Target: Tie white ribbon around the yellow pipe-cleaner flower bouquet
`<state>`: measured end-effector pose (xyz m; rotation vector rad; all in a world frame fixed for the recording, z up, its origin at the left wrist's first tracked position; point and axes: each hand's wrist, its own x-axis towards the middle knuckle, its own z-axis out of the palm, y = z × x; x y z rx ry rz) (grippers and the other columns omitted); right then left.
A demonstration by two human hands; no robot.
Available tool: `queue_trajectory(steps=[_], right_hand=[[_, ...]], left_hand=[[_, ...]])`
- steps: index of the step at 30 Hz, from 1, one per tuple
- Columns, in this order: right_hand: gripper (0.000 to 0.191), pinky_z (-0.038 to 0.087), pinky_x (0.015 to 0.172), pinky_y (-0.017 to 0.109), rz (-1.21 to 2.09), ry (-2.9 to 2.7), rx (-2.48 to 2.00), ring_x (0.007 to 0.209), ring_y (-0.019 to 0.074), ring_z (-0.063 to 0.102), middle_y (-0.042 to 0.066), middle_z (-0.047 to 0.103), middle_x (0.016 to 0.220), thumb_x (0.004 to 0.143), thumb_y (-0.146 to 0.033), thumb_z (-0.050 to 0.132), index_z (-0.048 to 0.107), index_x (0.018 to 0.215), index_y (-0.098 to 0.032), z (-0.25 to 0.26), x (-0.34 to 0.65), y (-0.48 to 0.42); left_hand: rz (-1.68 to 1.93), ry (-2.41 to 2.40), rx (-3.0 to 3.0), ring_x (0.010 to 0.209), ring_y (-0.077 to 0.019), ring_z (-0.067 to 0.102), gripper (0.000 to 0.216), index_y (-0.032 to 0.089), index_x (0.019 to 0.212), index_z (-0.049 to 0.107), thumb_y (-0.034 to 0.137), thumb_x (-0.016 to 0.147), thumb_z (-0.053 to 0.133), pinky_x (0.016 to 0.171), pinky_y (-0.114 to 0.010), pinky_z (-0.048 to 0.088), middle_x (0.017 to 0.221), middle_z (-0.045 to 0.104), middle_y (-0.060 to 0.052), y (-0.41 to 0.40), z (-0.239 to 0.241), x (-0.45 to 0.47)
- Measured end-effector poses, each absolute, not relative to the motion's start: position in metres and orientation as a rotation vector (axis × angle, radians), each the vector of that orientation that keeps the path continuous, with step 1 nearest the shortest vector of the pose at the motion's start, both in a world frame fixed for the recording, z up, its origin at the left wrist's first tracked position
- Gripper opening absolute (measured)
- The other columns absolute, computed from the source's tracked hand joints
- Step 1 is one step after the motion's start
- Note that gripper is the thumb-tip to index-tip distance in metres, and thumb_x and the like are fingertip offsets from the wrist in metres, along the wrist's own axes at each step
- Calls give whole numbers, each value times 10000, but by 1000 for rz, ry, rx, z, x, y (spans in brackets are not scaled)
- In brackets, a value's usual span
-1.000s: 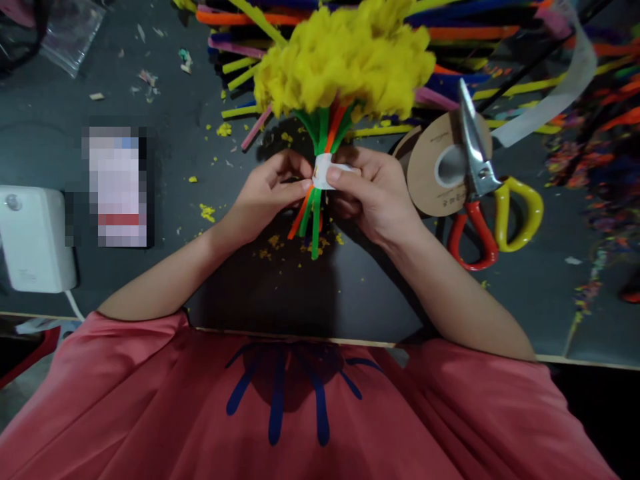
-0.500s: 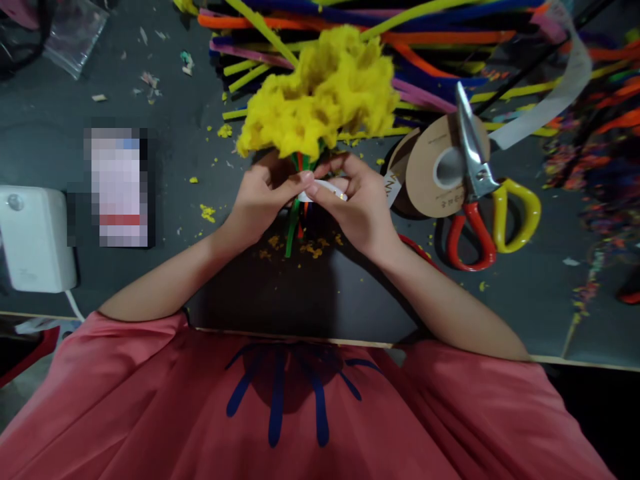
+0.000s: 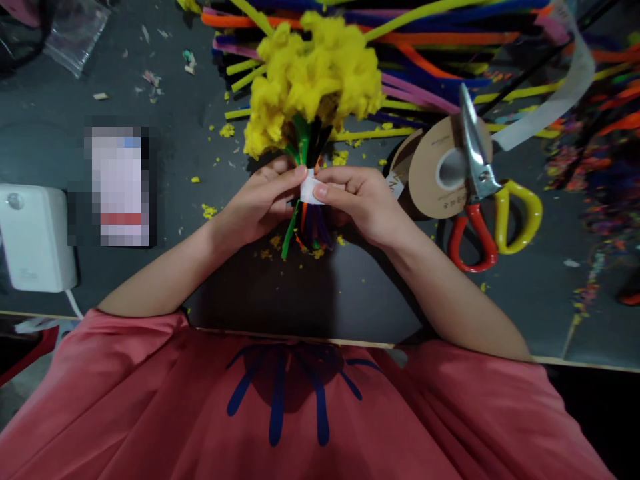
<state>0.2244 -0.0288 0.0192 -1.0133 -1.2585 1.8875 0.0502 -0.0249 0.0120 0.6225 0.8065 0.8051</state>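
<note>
A bouquet of fuzzy yellow flowers (image 3: 320, 67), made from pipe cleaners, is held upright over the table. Its green, orange and dark stems (image 3: 313, 227) stick out below my hands. A white ribbon (image 3: 310, 187) lies around the stems. My left hand (image 3: 265, 197) is closed on the bouquet from the left, thumb at the ribbon's upper edge. From the right, my right hand (image 3: 363, 200) is closed on the white ribbon, thumb pressed on its front; its other fingers are partly hidden behind the stems.
Right of my hands, scissors (image 3: 483, 177) with one red and one yellow handle lean on a cardboard ribbon spool (image 3: 425, 167). Colourful pipe cleaners (image 3: 450, 40) are piled behind the bouquet. A blurred-out phone (image 3: 123, 187) and a white power bank (image 3: 37, 237) lie left. Yellow fluff is scattered about.
The ribbon, a loose loop at my right fingers before, now lies flat around the stems. The bouquet has turned and shifted slightly left and away, showing more of the stems.
</note>
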Motion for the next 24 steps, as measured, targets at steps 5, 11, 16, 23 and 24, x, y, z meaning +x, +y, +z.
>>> queue_trajectory(steps=[5, 11, 16, 23, 24], right_hand=[[304, 148, 394, 199, 1926, -1275, -1010, 420, 23, 278, -77, 353, 494, 811, -451, 688, 626, 781, -154, 17, 227, -28], [344, 170, 422, 195, 1684, -1289, -1155, 454, 18, 288, -74, 414, 509, 754, -465, 737, 622, 753, -141, 21, 219, -34], [358, 266, 482, 194, 1601, -1346, -1189, 526, 26, 394, -44, 542, 606, 744, -465, 744, 649, 789, -123, 29, 216, -35], [306, 160, 419, 197, 1759, -1381, -1099, 454, 20, 264, -75, 363, 515, 833, -433, 673, 696, 900, -136, 28, 228, -29], [300, 158, 410, 194, 1807, -1346, -1092, 448, 21, 263, -74, 363, 514, 835, -432, 670, 693, 904, -141, 28, 229, -29]], left_hand=[[700, 779, 657, 779, -91, 684, 166, 168, 875, 641, 331, 885, 612, 650, -164, 534, 830, 647, 12, -24, 12, 48], [840, 995, 841, 728, -80, 653, 199, 149, 892, 632, 309, 805, 711, 571, -139, 477, 808, 616, 14, -26, 15, 54], [935, 1065, 869, 635, -47, 606, 233, 144, 829, 611, 300, 751, 765, 559, -143, 488, 751, 594, 33, -27, 12, 56], [833, 1030, 771, 713, -75, 671, 190, 147, 902, 615, 302, 826, 693, 601, -161, 530, 818, 648, 9, -23, 18, 50], [821, 1022, 755, 726, -80, 677, 189, 150, 918, 622, 301, 827, 691, 608, -162, 534, 829, 657, 5, -23, 19, 49]])
